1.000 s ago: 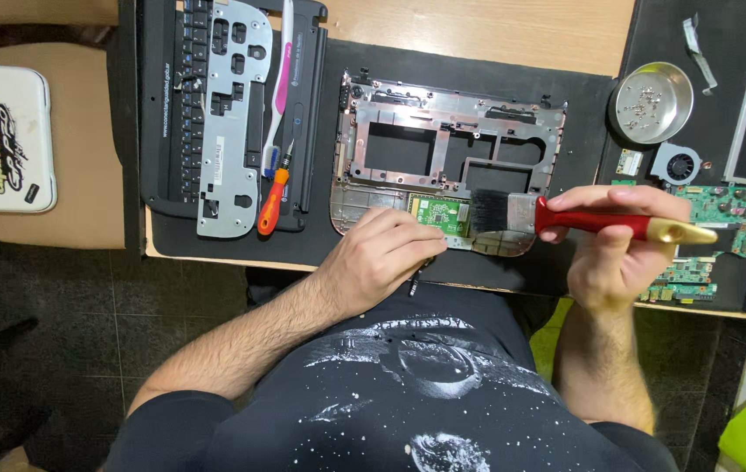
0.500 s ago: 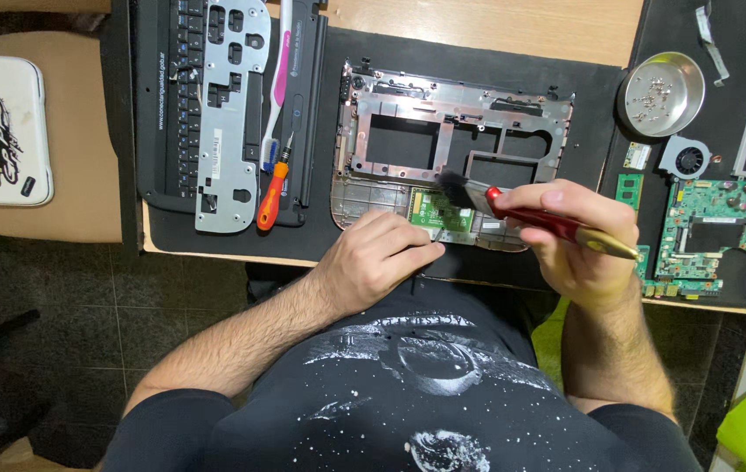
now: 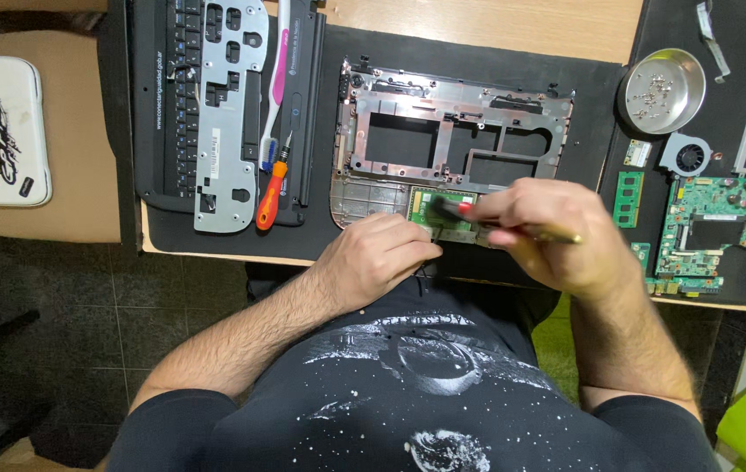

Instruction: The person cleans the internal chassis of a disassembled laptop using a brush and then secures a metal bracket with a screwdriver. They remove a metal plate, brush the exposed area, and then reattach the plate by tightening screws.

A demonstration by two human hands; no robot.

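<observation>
1. Brush [image 3: 453, 212] lies low over the small green board [image 3: 439, 210] set in the near edge of the laptop frame [image 3: 451, 140]; its dark bristles touch or nearly touch the board, and motion blur hides the exact contact.
2. Right hand [image 3: 556, 234] is closed around the brush handle, whose gold end pokes out to the right past the knuckles.
3. Left hand [image 3: 379, 260] rests curled on the frame's near edge, just left of the board, fingertips bent down against it; it holds nothing that I can see.
4. Risk: hard sweeping could drag bristles across the board's small parts or a connector and loosen one, I judge, since the strokes look fast.
5. Risk: the frame sits at the mat's [image 3: 478, 61] near edge, so a slip of the bracing hand could let it slide toward the person's lap.
6. Risk: dust flicked rightward could land on the memory stick [image 3: 627, 199] and motherboard [image 3: 710, 229] lying near.
7. Pose: both forearms come up from the bottom, elbows out, wrists angled inward so the hands almost meet over the board.
8. Well apart to the left lie a screwdriver [image 3: 270, 194], a keyboard [image 3: 182, 96] and a metal plate [image 3: 226, 105]; a screw dish [image 3: 663, 91] stands far right.
</observation>
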